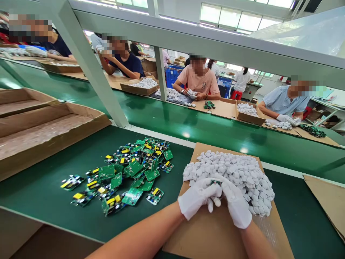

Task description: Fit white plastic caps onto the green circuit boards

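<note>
Both gloved hands meet above the cardboard (215, 233) on the bench (81, 154), with a small green board (216, 182) between them. The left grip (198, 194) and right grip (235, 201) are both drawn in, fingertips apparently pinching the board from either side; the gloves hide most of it. White pieces (229, 167) are heaped just beyond, and a pile of similar boards (132, 168) lies to the left, parts and bare green faces showing.

The board should be light and stiff, its raised parts probably the fragile bit, so the edges look like the best hold. Smooth faces might slide under glove fabric, making a gentle pinch sounder than a squeeze.

No brand or label is readable: marks on the boards are too small, and the dark print on a co-worker's shirt (198, 80) is unclear.
</note>
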{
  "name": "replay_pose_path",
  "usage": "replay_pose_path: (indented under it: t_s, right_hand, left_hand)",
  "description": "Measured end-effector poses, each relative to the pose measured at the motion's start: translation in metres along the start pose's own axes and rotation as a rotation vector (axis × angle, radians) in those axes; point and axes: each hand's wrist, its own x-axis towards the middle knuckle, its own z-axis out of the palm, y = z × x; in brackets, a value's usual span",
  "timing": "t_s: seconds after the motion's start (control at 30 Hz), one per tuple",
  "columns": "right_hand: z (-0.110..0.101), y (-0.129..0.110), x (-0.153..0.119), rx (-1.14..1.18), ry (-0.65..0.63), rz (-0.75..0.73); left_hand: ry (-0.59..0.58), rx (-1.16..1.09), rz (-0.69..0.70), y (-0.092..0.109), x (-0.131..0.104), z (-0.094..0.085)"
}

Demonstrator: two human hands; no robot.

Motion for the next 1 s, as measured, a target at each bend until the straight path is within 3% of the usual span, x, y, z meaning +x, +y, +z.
replay_pose_path:
  t_s: [0.1, 0.2, 0.43, 0.57, 0.63, 0.73, 0.9, 1.0]
  right_hand:
    - [0.005, -0.001, -0.001, -0.055, 0.024, -0.018]
    - [0.007, 0.0, -0.001, -0.055, 0.034, -0.047]
    - [0.004, 0.001, -0.001, 0.026, 0.027, -0.024]
    - [0.006, -0.006, -0.004, -0.098, 0.005, 0.029]
    - [0.006, -0.009, -0.003, -0.124, -0.001, -0.011]
    - [0.005, -0.011, -0.001, -0.04, -0.065, -0.001]
    - [0.002, -0.008, 0.0, -0.059, -0.014, -0.039]
    - [0.0, -0.002, 0.001, 0.006, -0.074, 0.025]
  left_hand:
    - [0.054, 0.106, 0.015, -0.003, 0.0, 0.0]
    - [0.027, 0.09, 0.034, -0.003, 0.0, 0.001]
    - [-0.113, -0.325, 0.014, -0.006, 0.004, -0.006]
    - [-0.167, -0.203, 0.071, -0.008, 0.004, -0.006]
    - [-0.134, -0.106, 0.08, -0.005, 0.002, -0.003]
    - [-0.073, -0.028, 0.04, 0.001, -0.001, 0.0]
    - [-0.131, 0.008, 0.066, 0.006, -0.001, 0.001]
    - [-0.109, 0.023, 0.059, 0.006, 0.0, 0.001]
